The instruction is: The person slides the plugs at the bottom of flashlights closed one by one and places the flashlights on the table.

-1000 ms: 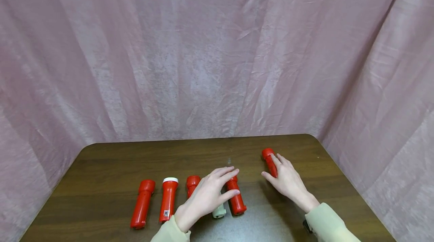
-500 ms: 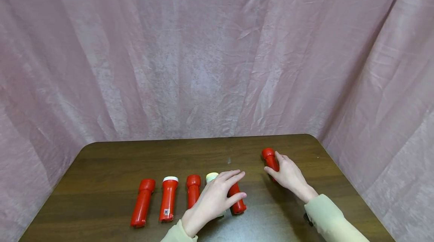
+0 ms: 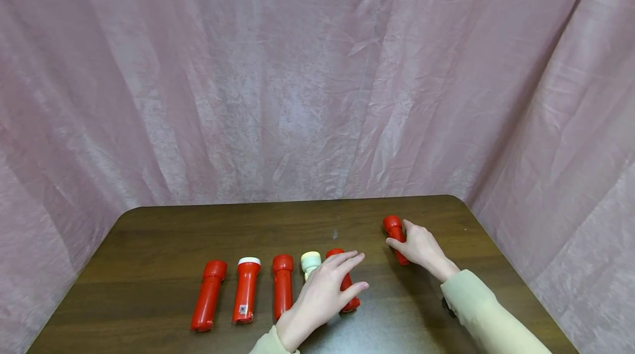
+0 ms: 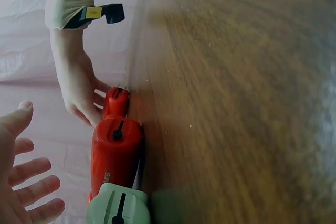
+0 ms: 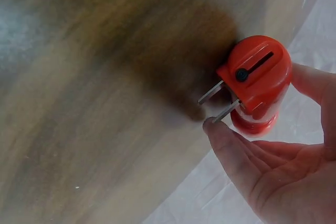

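Note:
My right hand is at a red flashlight toward the back right of the table. Its thumb lies along one side and its fingers along the other, pinching the flashlight lightly. Two metal plug prongs stick out near the tail in the right wrist view, and one fingertip touches the end of a prong. With fingers spread, my left hand hovers over a pale green flashlight and a red flashlight, hiding parts of both. In the left wrist view its fingers are straight and hold nothing.
To the left, roughly in a row on the brown wooden table, lie a red flashlight, a red flashlight with a white rim and another red flashlight. A pink curtain hangs behind the table.
My right hand has gone from spread fingers over the flashlight to thumb and fingers at its sides. My left hand has drifted right, uncovering the pale green flashlight's head and the red one beside it.

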### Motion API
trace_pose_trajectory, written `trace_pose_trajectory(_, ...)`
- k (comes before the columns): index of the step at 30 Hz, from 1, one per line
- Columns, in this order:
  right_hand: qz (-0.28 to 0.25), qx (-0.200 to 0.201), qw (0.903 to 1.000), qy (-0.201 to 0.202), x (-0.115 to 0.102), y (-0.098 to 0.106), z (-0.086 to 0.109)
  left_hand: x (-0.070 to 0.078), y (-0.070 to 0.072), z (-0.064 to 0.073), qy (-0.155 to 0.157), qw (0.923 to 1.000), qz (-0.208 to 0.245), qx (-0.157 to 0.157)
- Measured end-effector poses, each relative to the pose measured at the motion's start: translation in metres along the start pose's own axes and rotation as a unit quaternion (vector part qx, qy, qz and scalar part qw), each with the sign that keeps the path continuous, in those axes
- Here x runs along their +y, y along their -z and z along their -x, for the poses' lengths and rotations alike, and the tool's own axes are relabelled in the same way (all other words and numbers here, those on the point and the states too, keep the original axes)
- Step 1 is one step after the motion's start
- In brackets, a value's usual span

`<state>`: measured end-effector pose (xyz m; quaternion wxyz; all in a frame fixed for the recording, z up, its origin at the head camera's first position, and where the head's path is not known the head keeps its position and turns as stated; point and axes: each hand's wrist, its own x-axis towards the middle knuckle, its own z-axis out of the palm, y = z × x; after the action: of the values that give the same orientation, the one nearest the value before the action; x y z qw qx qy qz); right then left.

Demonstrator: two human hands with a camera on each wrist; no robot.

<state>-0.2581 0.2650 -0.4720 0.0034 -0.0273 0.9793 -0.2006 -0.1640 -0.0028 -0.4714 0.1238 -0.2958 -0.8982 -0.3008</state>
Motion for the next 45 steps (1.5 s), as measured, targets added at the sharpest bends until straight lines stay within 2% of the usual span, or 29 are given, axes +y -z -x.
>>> trace_pose_trajectory(11,-0.001,0.003,0.9996,-0.027,-0.008,0.006,-0.012,0.003,-0.004,0.000,-0.001,1.0000,0.002,0.007)
trace_pose_trajectory(23,0.015,-0.006,0.9993,-0.034,-0.016,0.007,-0.027,0.005,-0.009,0.000,-0.008,0.9997,-0.009,0.021)
trace_pose_trajectory(30,0.019,0.003,0.9990,-0.040,-0.020,0.006,-0.030,0.007,-0.011,-0.001,-0.021,0.9991,-0.010,0.035)
trace_pose_trajectory(35,0.014,-0.006,0.9987,-0.049,-0.020,0.008,-0.032,0.010,-0.012,-0.002,-0.021,0.9992,0.002,0.035)
trace_pose_trajectory(36,0.011,0.000,0.9992,-0.038,-0.004,-0.001,-0.040,0.011,-0.012,-0.002,-0.022,0.9991,0.002,0.037)
trace_pose_trajectory(42,-0.003,-0.004,0.9990,-0.043,-0.004,0.002,-0.037,0.011,-0.014,-0.001,-0.029,0.9981,-0.003,0.054)
trace_pose_trajectory(43,-0.005,-0.009,0.9985,-0.054,-0.020,0.013,-0.027,0.012,-0.014,-0.001,-0.030,0.9980,-0.002,0.056)
trace_pose_trajectory(45,-0.018,-0.004,0.9986,-0.050,-0.023,0.017,-0.023,0.012,-0.015,0.000,-0.031,0.9977,0.000,0.060)
